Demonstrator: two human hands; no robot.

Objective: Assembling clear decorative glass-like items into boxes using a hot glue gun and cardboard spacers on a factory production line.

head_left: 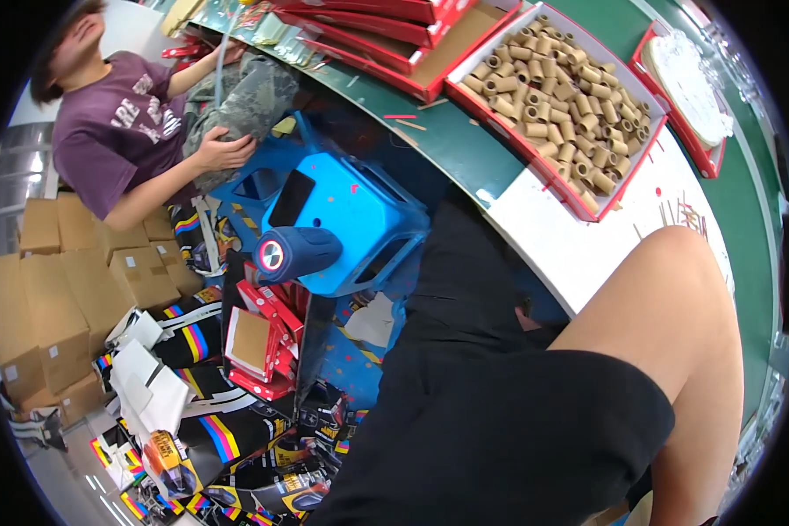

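Observation:
Neither of my hands shows in the head view. My bent bare knee rises at the right beside the table edge, and my black shorts fill the lower middle. Closest to my legs is a blue plastic stool. On it lie a dark phone and a dark blue cylindrical speaker with a lit ring on its end. Past my knee, a red-rimmed tray on the table holds many short brown cardboard tubes.
At the upper left sits a co-worker, one hand resting on camouflage trousers. Red box trays are stacked on the green table. Cardboard cartons, a bin of red boxes and printed black packaging crowd the left floor.

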